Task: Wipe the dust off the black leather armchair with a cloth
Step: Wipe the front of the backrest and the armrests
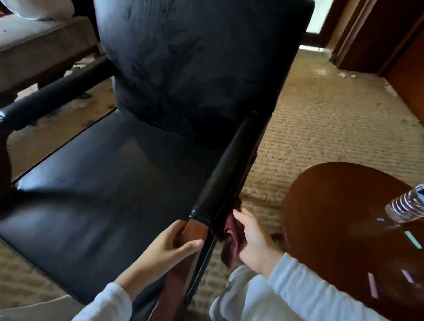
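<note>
Far left: beige sofa (22,48), not involved. Middle: black leather armchair (107,180); seat looks glossy, backrest (199,61) shows dull streaks, so I'd judge it needs a pass too. Next, left hand (171,246): fingers curled round the wooden front end of the chair's right armrest (226,169), bracing it. Just right of that, dark red cloth (230,241) lies against the armrest's outer side, below the leather pad; right hand (254,240) holds it bunched, fingers bent onto it. To do this step well: brace with the left, flatten the cloth for more contact, long strokes along the side toward the back, refold to a clean face. Right: round wooden surface (335,214) with a water bottle (417,201); label blurred, unreadable. Coloured strips on the surface show no writing I can make out
</note>
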### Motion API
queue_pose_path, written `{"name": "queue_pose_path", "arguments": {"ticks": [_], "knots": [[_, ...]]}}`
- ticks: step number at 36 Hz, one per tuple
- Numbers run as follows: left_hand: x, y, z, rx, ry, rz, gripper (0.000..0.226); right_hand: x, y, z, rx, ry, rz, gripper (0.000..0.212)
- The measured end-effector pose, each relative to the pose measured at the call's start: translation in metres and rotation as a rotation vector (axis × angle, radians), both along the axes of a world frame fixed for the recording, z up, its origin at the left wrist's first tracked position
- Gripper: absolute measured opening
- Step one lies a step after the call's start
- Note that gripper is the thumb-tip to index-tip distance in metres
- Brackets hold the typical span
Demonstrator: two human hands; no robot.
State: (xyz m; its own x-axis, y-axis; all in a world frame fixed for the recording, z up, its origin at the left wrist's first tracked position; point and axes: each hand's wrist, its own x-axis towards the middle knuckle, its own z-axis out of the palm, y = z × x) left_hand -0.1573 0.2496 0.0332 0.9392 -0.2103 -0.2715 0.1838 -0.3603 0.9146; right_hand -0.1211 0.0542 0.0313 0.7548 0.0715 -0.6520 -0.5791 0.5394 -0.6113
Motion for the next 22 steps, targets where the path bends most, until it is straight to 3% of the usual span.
{"name": "queue_pose_path", "arguments": {"ticks": [3,8,17,22], "knots": [[0.012,-0.014,0.0,-0.019,0.006,0.01,0.077,0.013,0.014,0.001,-0.075,-0.069,-0.054,0.045],[0.038,-0.049,-0.011,0.041,0.005,0.014,0.047,0.045,-0.001,0.007,-0.263,-0.126,-0.125,0.039],[0.088,-0.112,0.004,0.15,0.051,-0.001,0.058,0.089,-0.041,0.037,-0.509,-0.116,-0.086,0.049],[0.098,-0.101,0.005,0.241,0.092,-0.079,0.075,0.066,-0.047,0.052,-0.692,-0.199,-0.036,0.052]]}}
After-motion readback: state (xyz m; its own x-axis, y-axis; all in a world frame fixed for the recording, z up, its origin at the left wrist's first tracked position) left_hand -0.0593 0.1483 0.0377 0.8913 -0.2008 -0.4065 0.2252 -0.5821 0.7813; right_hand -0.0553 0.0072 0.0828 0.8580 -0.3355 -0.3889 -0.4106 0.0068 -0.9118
